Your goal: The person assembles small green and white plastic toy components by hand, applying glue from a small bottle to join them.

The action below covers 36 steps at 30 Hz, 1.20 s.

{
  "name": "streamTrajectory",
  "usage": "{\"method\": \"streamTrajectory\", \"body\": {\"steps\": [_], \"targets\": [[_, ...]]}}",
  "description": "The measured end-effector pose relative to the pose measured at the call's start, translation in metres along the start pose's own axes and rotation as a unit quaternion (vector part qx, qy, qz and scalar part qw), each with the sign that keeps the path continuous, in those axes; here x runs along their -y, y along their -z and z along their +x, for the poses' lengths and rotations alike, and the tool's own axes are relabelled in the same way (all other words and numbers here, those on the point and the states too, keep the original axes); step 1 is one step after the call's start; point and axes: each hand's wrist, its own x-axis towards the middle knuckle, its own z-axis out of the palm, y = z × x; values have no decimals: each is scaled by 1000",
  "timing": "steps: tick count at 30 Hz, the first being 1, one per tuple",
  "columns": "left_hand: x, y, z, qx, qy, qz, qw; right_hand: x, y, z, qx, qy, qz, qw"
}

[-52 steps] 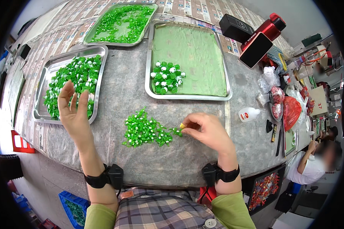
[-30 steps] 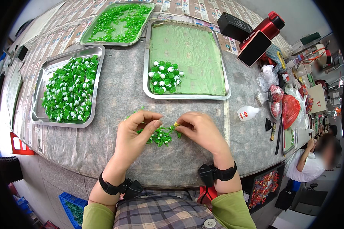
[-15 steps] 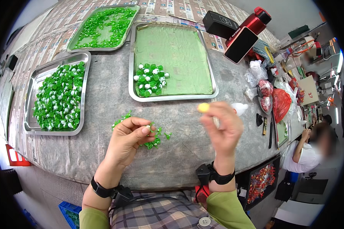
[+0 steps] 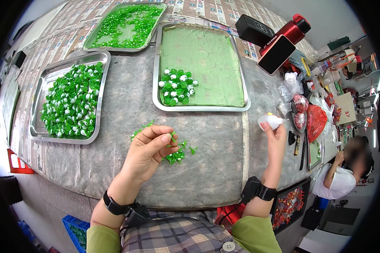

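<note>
My left hand [image 4: 145, 149] pinches a small green plastic piece [image 4: 173, 136] between thumb and fingertips. Loose green pieces [image 4: 175, 157] lie on the table just under and beyond it. Off to the right, my right hand [image 4: 276, 139] has its thumb and fingers closed on a small white squeeze bottle [image 4: 272, 121]. A bit of yellow shows at the bottle's far side; whether it belongs to the bottle I cannot tell. Beyond my left hand, green pieces with white eye-like balls [image 4: 177, 87] stand clustered at the near left of a green-lined metal tray [image 4: 207, 108].
A metal tray [image 4: 107, 80] at left holds a heap of green-and-white pieces; another tray [image 4: 162, 12] behind has green bits. At back right are a red bottle [image 4: 292, 31], a phone [image 4: 276, 55] and a black box [image 4: 254, 30]. Plastic bags [image 4: 316, 122] lie farther right. A person [image 4: 335, 179] sits beyond.
My right hand has moved right, from mid-table with a yellow-ended thing in its fingers, to the white bottle. My left hand keeps its pinch. The whole view has shifted slightly.
</note>
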Motion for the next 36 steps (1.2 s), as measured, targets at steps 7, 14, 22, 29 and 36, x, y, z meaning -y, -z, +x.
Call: {"method": "streamTrajectory", "body": {"steps": [7, 14, 22, 29, 36], "targets": [[1, 5, -2, 31, 25, -16, 999, 95, -54, -36, 125, 115, 222, 960], [2, 6, -2, 20, 31, -22, 999, 117, -89, -57, 1, 184, 210, 960], [2, 8, -2, 31, 30, -22, 999, 107, -91, -61, 58, 285, 111, 950], [3, 7, -1, 33, 29, -23, 999, 107, -91, -58, 69, 335, 69, 937], [3, 8, -2, 31, 29, -22, 999, 105, -93, -62, 78, 291, 70, 951]]}}
